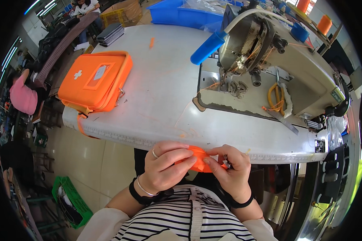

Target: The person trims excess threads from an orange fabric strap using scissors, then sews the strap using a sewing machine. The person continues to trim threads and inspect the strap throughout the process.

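Note:
Close to my body, at the table's front edge, both hands grip a bunched piece of orange fabric [198, 164]. My left hand [165, 162], with a ring and a bracelet, has its fingers closed over the fabric's left side. On the other side, my right hand [232, 165] pinches it between thumb and fingers. A small metallic bit [227, 164] peeks out by the right fingers; its kind cannot be made out. Off to the left on the table lies a closed orange first aid case [78, 85] with a white cross, a clear label window and a strap hanging over the edge.
A sewing machine [309, 72] occupies the table's right side, with yellow-handled scissors [274, 98] and metal clips [238, 89] on its bed. Behind stand a blue bin [185, 17] and a stack of dark flat pieces [110, 34]. A green crate [74, 201] is on the floor. Other people sit at far left.

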A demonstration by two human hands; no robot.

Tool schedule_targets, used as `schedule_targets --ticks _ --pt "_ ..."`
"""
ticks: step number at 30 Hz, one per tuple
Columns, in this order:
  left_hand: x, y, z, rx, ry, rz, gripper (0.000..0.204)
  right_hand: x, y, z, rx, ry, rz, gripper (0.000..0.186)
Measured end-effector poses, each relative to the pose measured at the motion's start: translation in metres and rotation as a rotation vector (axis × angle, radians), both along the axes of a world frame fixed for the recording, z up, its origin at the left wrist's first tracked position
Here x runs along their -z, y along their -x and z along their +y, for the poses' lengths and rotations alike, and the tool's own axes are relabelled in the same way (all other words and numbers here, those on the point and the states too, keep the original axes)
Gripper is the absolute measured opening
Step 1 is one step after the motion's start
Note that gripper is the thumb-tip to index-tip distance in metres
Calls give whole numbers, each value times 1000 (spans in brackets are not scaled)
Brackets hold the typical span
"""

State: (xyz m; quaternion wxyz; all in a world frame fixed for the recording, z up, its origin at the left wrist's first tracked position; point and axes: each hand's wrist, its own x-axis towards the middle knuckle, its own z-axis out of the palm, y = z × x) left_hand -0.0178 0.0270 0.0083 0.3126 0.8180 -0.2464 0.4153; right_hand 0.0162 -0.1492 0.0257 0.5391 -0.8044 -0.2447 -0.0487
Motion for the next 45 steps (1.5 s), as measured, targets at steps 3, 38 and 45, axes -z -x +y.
schedule_targets --ticks 3,38,45 --pt "0 1 1 1 -23 -2 28 1 0 2 -26 -28 10 14" --pt "6 0 6 97 -90 -5 24 3 1 -6 -170 -279 461 10" --pt "7 -1 6 90 -71 -17 23 -1 -2 -6 -97 -228 289 7"
